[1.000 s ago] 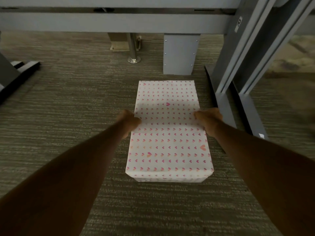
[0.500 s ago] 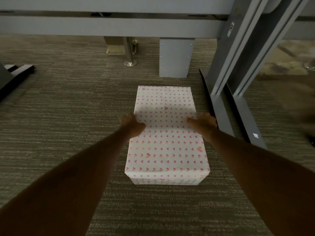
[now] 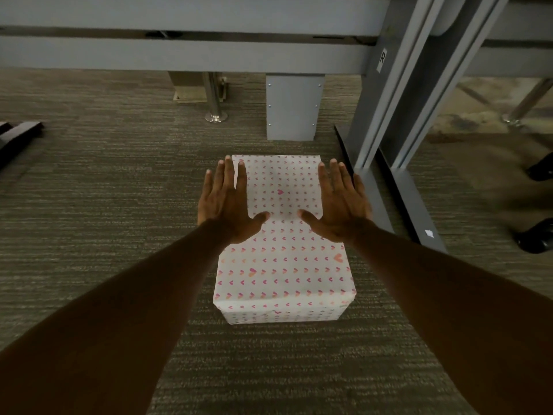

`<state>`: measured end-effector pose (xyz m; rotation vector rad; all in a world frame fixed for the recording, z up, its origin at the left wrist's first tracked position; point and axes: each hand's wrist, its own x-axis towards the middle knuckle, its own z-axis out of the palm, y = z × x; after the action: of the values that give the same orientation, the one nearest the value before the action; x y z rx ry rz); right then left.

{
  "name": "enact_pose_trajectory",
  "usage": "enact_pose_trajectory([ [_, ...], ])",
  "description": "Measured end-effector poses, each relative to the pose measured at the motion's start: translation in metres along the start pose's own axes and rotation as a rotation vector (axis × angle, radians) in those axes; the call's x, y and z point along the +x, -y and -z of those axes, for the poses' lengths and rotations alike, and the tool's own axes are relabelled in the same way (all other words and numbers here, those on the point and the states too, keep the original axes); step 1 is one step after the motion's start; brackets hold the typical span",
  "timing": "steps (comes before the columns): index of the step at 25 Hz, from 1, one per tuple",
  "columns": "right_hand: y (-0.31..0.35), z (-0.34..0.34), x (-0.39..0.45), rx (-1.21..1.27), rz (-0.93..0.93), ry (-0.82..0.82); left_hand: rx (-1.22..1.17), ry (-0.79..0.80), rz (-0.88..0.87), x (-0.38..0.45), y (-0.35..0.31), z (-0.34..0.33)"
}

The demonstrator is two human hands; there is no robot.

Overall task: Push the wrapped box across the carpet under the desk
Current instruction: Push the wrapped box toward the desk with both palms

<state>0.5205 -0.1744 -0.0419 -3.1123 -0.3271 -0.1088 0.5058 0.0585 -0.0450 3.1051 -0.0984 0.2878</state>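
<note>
While the wrapped box (image 3: 284,259) sits on carpet (image 3: 104,205), left hand (image 3: 226,205) and right hand (image 3: 339,205) hover flat, fingers (image 3: 229,175) spread.

The wrapped box (image 3: 284,259) is white, printed all over with rows of small hearts in pink, magenta and orange; a few hearts are larger, one magenta near the far end and one orange near the right edge. The carpet (image 3: 98,205) is a dull brown-grey with fine, paler horizontal streaks. The desk frame (image 3: 185,53) and its upright legs (image 3: 386,94) are pale blue-grey. A white label (image 3: 382,59) on one leg bears a dark letter R. A post (image 3: 215,97) behind is shiny silver. At the right edge, chair wheels (image 3: 535,238) are black.
</note>
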Motion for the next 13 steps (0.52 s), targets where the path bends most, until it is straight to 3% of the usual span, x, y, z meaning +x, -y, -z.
enact_pose_trajectory([
  [13, -0.0037, 0.0068, 0.0029, 0.005, -0.022, -0.02, 0.007, 0.004, -0.024, 0.0038, -0.0066, 0.0044],
])
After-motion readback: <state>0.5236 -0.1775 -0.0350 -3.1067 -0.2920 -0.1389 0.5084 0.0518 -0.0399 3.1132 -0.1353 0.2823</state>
